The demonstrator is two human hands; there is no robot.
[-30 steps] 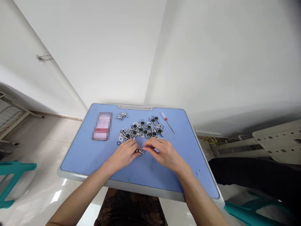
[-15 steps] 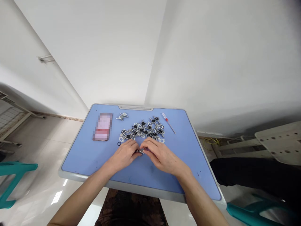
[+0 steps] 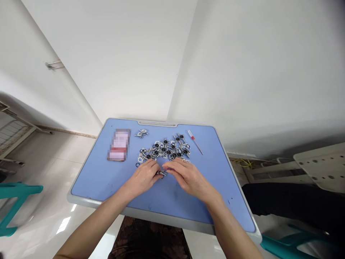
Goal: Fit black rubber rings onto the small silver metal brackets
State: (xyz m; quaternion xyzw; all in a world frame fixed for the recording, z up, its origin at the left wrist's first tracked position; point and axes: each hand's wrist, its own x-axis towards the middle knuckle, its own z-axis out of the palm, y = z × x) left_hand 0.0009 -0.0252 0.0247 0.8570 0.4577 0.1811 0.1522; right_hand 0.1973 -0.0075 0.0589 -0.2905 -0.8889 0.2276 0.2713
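My left hand [image 3: 145,175] is closed, thumb and fingers pinching a small metal fitting [image 3: 162,173] with a shiny stem that points right. Just right of the stem is my right hand [image 3: 187,176], its thumb and fingertips drawn close together by the fitting's end. What lies between those right fingertips is too small to make out. Beyond both hands spreads a pile of metal fittings [image 3: 163,149] with flanged plates and round black parts. A loose black O-ring [image 3: 137,165] lies left of my left hand's fingers.
A blue table [image 3: 94,180] carries everything. A phone [image 3: 118,145] with a blurred screen lies at left, a few metal fittings [image 3: 141,133] at the back, a red-and-clear-handled screwdriver [image 3: 195,142] at right. Teal stools [image 3: 18,205] stand beside the table. A person's dark-clothed leg [image 3: 291,198] is at right.
My right fingertips have drawn slightly away to the right, so more of the fitting shows. My left hand keeps its hold. The view has shifted slightly.
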